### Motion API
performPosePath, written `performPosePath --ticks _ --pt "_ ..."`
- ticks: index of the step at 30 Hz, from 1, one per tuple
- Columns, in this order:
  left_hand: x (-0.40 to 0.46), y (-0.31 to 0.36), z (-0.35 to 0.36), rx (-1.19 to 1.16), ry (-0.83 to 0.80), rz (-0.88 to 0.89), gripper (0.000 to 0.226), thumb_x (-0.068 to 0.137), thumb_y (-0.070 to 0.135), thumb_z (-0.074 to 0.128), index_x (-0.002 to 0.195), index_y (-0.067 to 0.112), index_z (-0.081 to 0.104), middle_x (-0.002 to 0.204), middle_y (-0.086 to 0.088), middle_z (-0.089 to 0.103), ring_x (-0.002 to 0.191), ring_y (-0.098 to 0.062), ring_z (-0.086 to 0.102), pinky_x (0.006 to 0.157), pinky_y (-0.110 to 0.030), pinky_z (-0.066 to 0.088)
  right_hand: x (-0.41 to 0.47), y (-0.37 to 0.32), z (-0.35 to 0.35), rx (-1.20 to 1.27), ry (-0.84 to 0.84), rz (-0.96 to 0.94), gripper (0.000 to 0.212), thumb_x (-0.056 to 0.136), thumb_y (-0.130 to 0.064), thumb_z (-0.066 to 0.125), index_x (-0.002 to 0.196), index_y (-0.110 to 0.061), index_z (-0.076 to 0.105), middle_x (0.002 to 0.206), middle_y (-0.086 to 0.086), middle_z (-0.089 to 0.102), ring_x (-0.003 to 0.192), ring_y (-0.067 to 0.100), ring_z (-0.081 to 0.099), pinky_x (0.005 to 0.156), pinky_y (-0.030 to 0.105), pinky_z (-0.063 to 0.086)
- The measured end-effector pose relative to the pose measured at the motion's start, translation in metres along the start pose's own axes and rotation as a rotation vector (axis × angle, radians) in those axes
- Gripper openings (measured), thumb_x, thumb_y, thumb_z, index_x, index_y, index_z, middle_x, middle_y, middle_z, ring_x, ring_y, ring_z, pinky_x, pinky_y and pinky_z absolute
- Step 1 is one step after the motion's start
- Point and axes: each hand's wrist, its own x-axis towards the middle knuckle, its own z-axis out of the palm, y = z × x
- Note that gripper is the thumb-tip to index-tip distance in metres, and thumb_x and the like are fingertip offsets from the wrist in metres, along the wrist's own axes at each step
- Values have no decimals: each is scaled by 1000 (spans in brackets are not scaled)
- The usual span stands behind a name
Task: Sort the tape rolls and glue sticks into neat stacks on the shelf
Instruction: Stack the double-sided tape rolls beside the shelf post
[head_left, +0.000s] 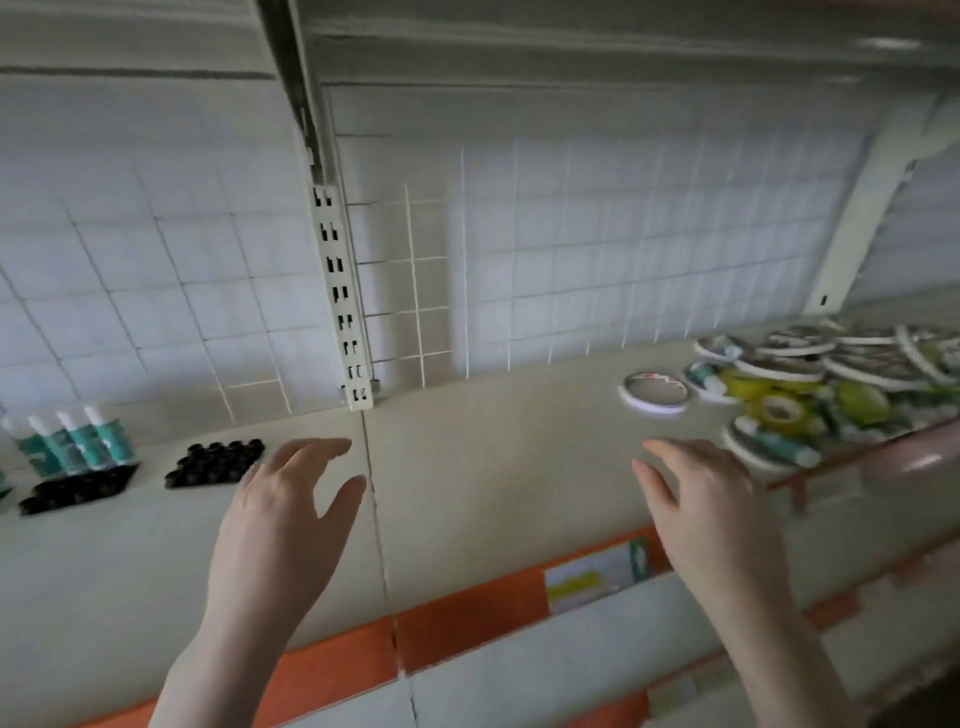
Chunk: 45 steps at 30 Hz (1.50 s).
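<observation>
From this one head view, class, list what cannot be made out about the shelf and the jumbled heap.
- Heap of tape rolls and glue sticks, head view: cut off by the right edge and overlapping, so no count.
- Price label on the orange shelf strip: print blurred.
- Upright glue sticks: row cut by the left edge.
- Black tray: contents too small.

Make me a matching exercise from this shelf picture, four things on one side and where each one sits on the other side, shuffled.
Things:
1. upright glue sticks
2. lone white tape roll
3. mixed pile
4. black caps

Places:
A. far right of the shelf
B. far left, standing in a row
C. just left of the left hand
D. beside the pile, on its left

Pairs: 1-B, 2-D, 3-A, 4-C
</observation>
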Motion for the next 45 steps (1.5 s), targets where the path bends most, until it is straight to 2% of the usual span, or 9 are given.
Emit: performPosePath --ticks 4,8,15,18,23,28,36,41,45 --pt "5 62 53 11 -12 34 30 80 17 70 110 16 66 114 0 63 98 -28 58 74 -33 39 12 76 0 22 -1 16 18 67 -4 80 82 -5 71 70 15 65 63 36 63 53 39 53" --pt "8 134 127 4 -3 -5 30 81 19 70 110 18 66 114 2 63 95 -28 59 73 -29 36 37 167 7 76 7 -85 3 78 -9 70 80 -8 70 73 11 67 65 34 62 56 39 53" --pt "28 238 212 10 -88 20 31 84 23 66 115 22 64 117 12 60 105 -15 56 78 -23 37 96 278 12 164 -36 -153 11 86 -9 64 91 -3 71 82 12 69 74 33 65 66 40 54" --pt "39 254 228 57 -111 33 30 85 21 66 115 21 64 117 10 61 105 -17 57 80 -26 41 112 291 24 185 -76 -200 12 86 -10 66 93 -2 72 86 12 70 76 33 65 68 41 55" --pt "58 260 252 149 -270 52 34 92 28 56 125 27 57 132 15 51 122 -9 46 92 -26 39 126 298 44 179 -215 -286 23 78 -13 68 98 -2 72 88 13 71 81 33 66 74 46 56" --pt "65 258 266 204 -353 89 34 93 28 53 127 28 56 137 14 48 126 -9 42 94 -21 32 128 299 56 131 -311 -345 17 72 -17 75 86 -9 73 72 5 68 68 27 65 66 42 55" --pt "69 247 269 223 -337 217 14 86 29 64 98 24 70 98 5 68 96 -21 59 84 -26 39 131 296 57 198 -289 -355 14 63 -9 82 71 -10 70 61 1 63 56 25 61 59 39 54" --pt "63 252 262 227 -294 223 12 89 29 61 97 23 67 98 5 65 94 -19 55 73 -22 31 131 290 49 312 -220 -345 24 60 -5 84 82 -9 73 70 1 66 63 24 64 66 37 51" --pt "53 247 247 229 -203 182 6 85 25 64 90 25 67 88 10 63 86 -17 58 66 -27 39 130 287 49 355 -189 -367 27 59 -3 84 83 -8 74 71 2 67 64 25 64 68 36 51"
